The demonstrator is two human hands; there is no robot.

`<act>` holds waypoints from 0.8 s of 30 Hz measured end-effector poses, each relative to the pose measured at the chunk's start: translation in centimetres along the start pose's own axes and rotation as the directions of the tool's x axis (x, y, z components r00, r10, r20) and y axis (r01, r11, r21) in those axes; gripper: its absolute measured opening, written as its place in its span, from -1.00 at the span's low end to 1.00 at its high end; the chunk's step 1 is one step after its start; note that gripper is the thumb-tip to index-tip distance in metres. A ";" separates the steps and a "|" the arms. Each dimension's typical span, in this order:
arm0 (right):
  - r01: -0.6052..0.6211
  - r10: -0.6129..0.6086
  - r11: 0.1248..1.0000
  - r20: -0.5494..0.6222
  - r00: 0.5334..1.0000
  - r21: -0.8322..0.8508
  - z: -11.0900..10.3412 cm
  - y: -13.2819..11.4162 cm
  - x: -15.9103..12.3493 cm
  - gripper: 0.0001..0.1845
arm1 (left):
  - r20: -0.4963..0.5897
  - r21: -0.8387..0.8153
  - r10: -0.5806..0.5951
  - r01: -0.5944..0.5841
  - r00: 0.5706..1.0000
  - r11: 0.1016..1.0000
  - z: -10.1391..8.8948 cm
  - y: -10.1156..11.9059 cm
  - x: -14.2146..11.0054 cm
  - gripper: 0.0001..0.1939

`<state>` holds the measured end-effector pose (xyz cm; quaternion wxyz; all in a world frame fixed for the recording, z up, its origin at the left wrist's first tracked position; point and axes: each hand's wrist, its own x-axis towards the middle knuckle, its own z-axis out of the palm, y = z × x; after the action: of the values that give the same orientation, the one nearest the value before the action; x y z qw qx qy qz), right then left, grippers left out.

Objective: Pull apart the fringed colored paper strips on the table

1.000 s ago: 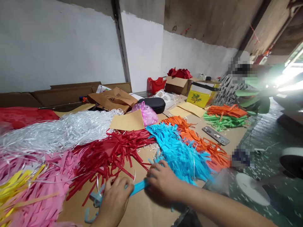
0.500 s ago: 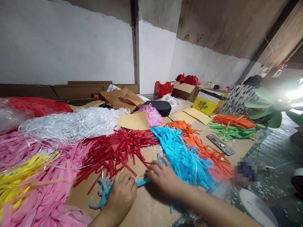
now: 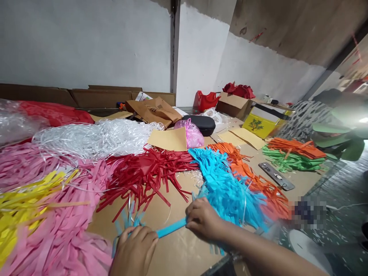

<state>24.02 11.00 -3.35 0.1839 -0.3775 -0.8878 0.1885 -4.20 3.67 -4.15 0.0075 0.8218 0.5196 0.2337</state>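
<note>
Along the left edge of the brown worktop (image 3: 186,255) lies a heap of thin pink strips (image 3: 77,222), with narrow yellow strips (image 3: 31,207) on it. Rightward, by the near edge, the left hand (image 3: 135,245) grips a flat, bright-blue folded strip (image 3: 171,228), frayed ends jutting past it; the right hand (image 3: 204,220) grips the other end. Even, gentle tension should suit it best, layers flat and untwisted. Just beyond the right hand lies a pile of bright-blue fringe (image 3: 221,176); loose strands there could snag the wrist.
</note>
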 end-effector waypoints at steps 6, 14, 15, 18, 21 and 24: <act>-0.194 0.198 0.979 0.079 0.977 -0.055 -1.2 -1.7 1.5 -0.91 | 0.195 0.075 -0.161 0.149 0.968 0.986 0.4 0.3 1.5 -0.67; -0.224 0.248 0.958 0.130 0.960 -0.177 -1.8 -2.0 3.4 -0.87 | 0.156 0.116 -0.094 0.076 0.983 0.990 -0.4 0.3 2.5 -0.77; -0.210 0.236 0.959 0.126 0.964 -0.189 -1.8 -2.1 3.3 -0.88 | 0.136 0.117 -0.075 0.059 0.988 0.991 -0.5 0.4 2.5 -0.79; 0.004 0.025 0.969 0.113 0.993 -0.246 -1.9 -2.4 2.7 -0.89 | 0.051 0.123 0.042 -0.048 0.998 0.991 -0.4 0.5 2.2 -0.74; 0.324 -0.314 0.888 0.085 0.946 -0.325 -1.6 -2.2 2.0 -0.85 | -0.038 0.181 0.216 -0.205 0.976 0.962 -0.1 0.8 1.9 -0.70; 0.434 -0.442 0.804 0.080 0.894 -0.406 -1.1 -1.6 2.1 -0.78 | -0.063 0.220 0.297 -0.277 0.953 0.936 0.1 1.2 1.9 -0.85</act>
<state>22.27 11.77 -1.24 0.1466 -0.1945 -0.9684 -0.0546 -2.45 4.77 -3.17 -0.1374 0.8729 0.4156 0.2153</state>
